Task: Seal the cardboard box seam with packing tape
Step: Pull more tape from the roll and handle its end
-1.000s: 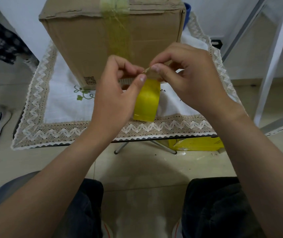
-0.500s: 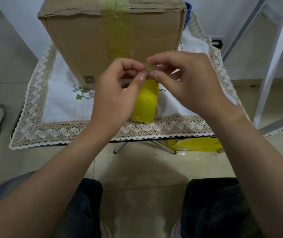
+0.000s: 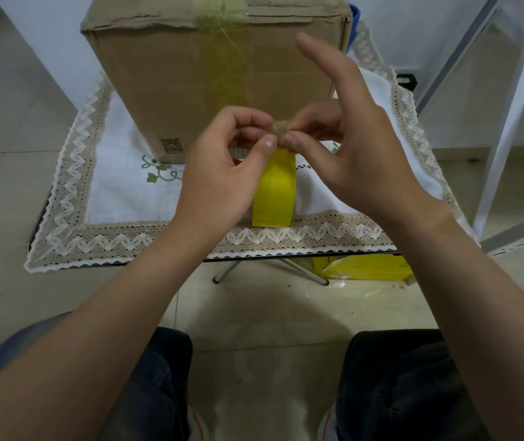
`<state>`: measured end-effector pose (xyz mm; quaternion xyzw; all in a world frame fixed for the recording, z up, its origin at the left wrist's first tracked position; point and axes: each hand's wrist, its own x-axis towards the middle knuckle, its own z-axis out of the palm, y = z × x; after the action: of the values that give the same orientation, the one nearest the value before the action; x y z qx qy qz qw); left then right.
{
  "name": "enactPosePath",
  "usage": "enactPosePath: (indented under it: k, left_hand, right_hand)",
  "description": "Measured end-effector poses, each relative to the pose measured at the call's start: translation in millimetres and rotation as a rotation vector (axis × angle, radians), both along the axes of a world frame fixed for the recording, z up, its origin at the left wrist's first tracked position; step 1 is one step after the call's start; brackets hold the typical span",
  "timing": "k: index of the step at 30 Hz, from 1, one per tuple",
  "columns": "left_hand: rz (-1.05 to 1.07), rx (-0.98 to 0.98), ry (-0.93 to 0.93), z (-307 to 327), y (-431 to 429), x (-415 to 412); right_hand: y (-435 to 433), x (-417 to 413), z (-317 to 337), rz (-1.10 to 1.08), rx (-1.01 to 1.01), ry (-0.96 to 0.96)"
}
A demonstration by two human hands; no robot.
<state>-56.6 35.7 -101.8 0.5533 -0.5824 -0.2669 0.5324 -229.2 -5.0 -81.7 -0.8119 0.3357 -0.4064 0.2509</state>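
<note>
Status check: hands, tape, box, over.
Left hand and right hand pinching the free end of the yellow packing tape roll. Brown cardboard box on the lace-trimmed tablecloth, front already taped. Nothing in the way.

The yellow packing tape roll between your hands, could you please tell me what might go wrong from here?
1. The peeled end, pinched in a tight grip between the left hand and right hand, looks crumpled and may tear or stick to itself.
2. The yellow packing tape roll hangs over the lace-edged white tablecloth; loose tape might catch on it.

A single head-worn view looks steeply down, seemingly close above the table [image 3: 63, 249].
</note>
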Motion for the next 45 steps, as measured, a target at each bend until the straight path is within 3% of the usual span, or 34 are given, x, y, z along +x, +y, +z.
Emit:
enactPosePath:
  k: [19, 29, 37, 45]
  left_hand:
    - [0.018, -0.01, 0.039, 0, 1, -3]
    - [0.079, -0.015, -0.009, 1, -1, -1]
    - [0.07, 0.07, 0.077, 3, -1, 1]
    - [0.076, 0.094, 0.11, 5, -1, 1]
  right_hand:
    - [1, 1, 2, -0.007, -0.005, 0.008]
    - [-3, -1, -2, -0.114, 0.009, 0.009]
    - [-9, 0, -9, -0.155, 0.274, -0.15]
    - [-9, 6, -19, -0.189, 0.133, -0.076]
